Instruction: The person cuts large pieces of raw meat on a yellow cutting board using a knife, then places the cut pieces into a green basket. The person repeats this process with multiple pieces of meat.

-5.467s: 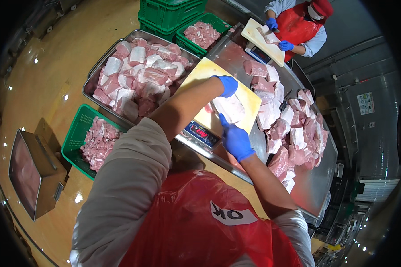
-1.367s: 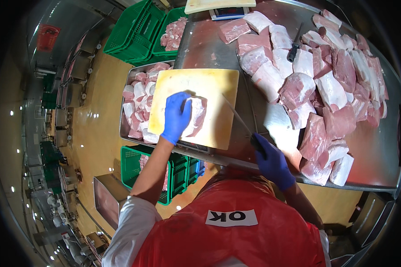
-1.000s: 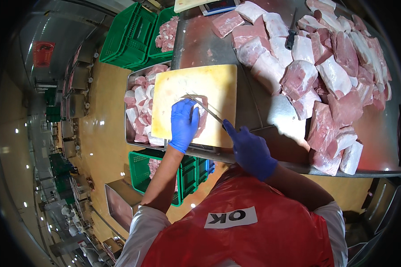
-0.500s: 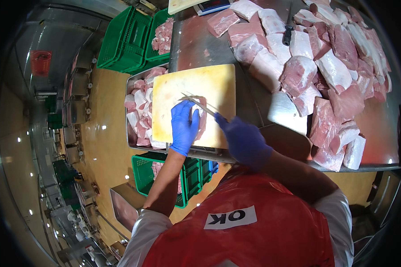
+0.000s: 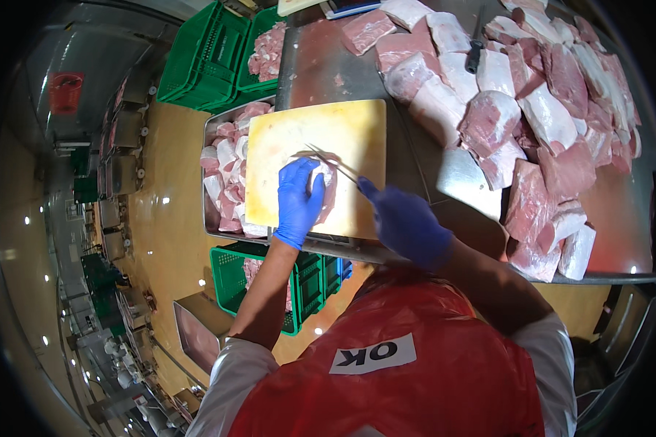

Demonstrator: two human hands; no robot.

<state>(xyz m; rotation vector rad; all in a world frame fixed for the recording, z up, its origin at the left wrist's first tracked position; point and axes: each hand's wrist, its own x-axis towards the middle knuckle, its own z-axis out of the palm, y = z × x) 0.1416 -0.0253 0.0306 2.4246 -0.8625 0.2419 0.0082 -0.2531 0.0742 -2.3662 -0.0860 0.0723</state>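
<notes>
On a yellowish cutting board (image 5: 273, 138) lies a piece of raw pork (image 5: 330, 191), pink with a pale fatty side. My left hand (image 5: 297, 198), in a blue glove, holds it down with the fingers bent over its left side and the thumb toward me. In my blue-gloved right hand (image 5: 410, 224) is a knife (image 5: 334, 162), gripped by its handle, which the fist mostly hides. The thin blade points to the far left and passes over the far end of the pork. Whether its edge touches the meat I cannot tell.
Left of the board, a metal tray (image 5: 206, 207) holds several pork chunks. Green crates (image 5: 197, 62) with meat trimmings stand at the far left, and another green crate (image 5: 229, 280) nearer me. Large pork slabs (image 5: 488, 120) crowd the steel table's right; a second knife (image 5: 474, 57) lies among them.
The knife and my right hand have shifted slightly to the right, the tip now farther from me. My left hand stays on the pork. The whole view has moved a little.
</notes>
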